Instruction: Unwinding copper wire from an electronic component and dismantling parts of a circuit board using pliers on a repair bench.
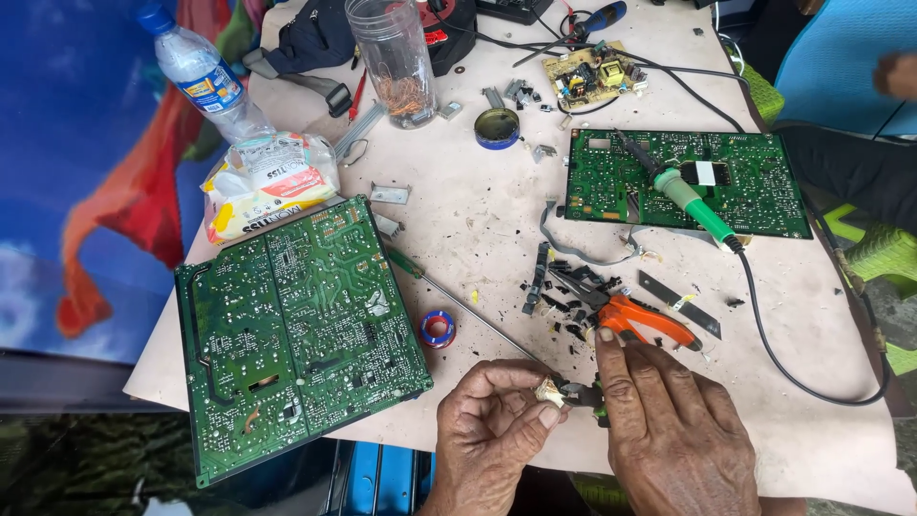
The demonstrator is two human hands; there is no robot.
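A: What is the grip doing? The left hand (497, 416) pinches a small pale part (550, 390) between thumb and forefinger, shut tight on it at the near edge of the tabletop (841, 449).

B: And the right hand (669, 420) closes around a small tool with a dark tip (585, 393), whose tip meets the part. The pinch seems meant to steady the part while the tool works on it.

A: The hands sit knuckles up, wrists low, fingers curled inward toward each other.

B: Just beyond the right hand lie orange pliers (630, 315) among black scraps, kept within reach. A thin screwdriver (458, 298) runs from the big circuit board (296, 334) on the left toward the hands.

A: Far right, a green soldering iron (690, 199) rests across a second circuit board (683, 183), likely so its hot tip stays off the tabletop. A solder roll (437, 328) sits near the left board.
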